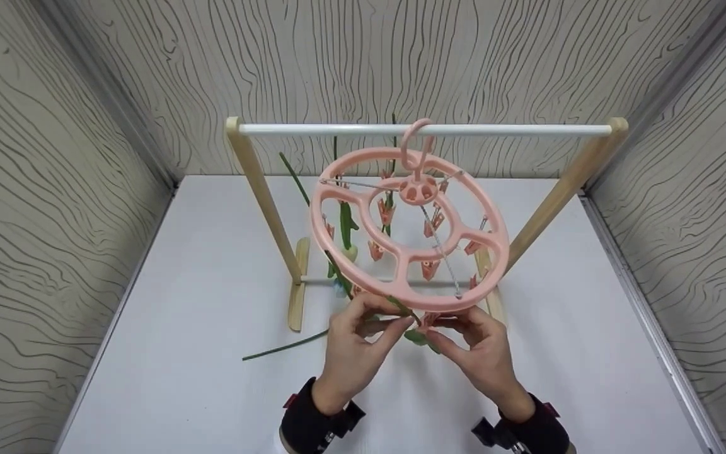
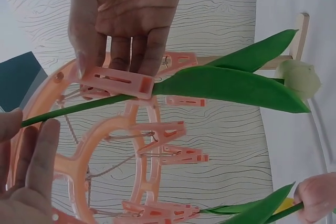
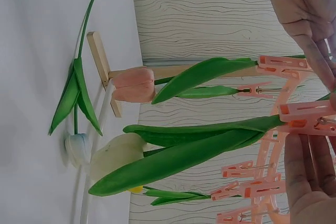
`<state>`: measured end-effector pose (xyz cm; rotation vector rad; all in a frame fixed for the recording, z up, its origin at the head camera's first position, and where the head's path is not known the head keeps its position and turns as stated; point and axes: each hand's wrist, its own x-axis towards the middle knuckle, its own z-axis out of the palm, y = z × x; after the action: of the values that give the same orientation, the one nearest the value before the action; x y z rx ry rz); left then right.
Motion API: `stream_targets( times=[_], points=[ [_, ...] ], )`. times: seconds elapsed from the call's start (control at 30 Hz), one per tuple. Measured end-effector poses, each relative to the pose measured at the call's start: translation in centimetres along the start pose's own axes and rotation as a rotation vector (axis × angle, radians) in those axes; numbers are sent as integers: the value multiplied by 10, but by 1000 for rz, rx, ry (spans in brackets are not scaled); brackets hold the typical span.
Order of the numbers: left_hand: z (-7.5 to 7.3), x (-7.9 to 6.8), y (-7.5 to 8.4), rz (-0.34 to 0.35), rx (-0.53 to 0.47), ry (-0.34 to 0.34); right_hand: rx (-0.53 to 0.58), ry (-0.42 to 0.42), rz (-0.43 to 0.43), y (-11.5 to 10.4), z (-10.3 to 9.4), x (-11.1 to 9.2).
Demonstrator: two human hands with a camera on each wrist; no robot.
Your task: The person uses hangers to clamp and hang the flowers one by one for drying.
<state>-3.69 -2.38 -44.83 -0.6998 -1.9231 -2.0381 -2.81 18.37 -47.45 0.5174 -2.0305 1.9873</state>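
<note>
A white tulip (image 3: 118, 156) hangs head down below the pink ring hanger (image 1: 401, 296), its green leaves (image 2: 231, 85) spread above the bloom. My left hand (image 1: 357, 347) pinches the tulip's stem (image 2: 79, 111) between thumb and fingers. On the other side, my right hand (image 1: 483, 353) pinches a pink clothespin (image 2: 118, 82) at the hanger's near rim. The clothespin's tip lies against the stem just above the leaves. In the right wrist view, a pink tulip (image 3: 134, 85) hangs from a neighbouring clothespin (image 3: 283, 64).
The hanger hooks over the white rail (image 1: 312, 130) of a wooden-legged stand (image 1: 268, 208). Several more clothespins dangle from it, some holding tulips, one of them yellow (image 3: 135, 189). A pale blue-white tulip (image 3: 77, 148) lies on the white table (image 1: 212, 252) left of my hands.
</note>
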Motion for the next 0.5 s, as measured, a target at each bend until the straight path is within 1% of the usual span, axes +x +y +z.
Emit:
stream_targets(
  times=[0.2, 0.37, 0.5],
  points=[
    [-6, -6, -6, -56, 20, -9, 11, 8, -7, 4, -4, 2],
    [-14, -12, -16, -104, 33, -15, 29, 19, -22, 9, -9, 4],
    [-20, -14, -23, -128, 56, -16, 26, 34, -25, 13, -15, 6]
  ],
)
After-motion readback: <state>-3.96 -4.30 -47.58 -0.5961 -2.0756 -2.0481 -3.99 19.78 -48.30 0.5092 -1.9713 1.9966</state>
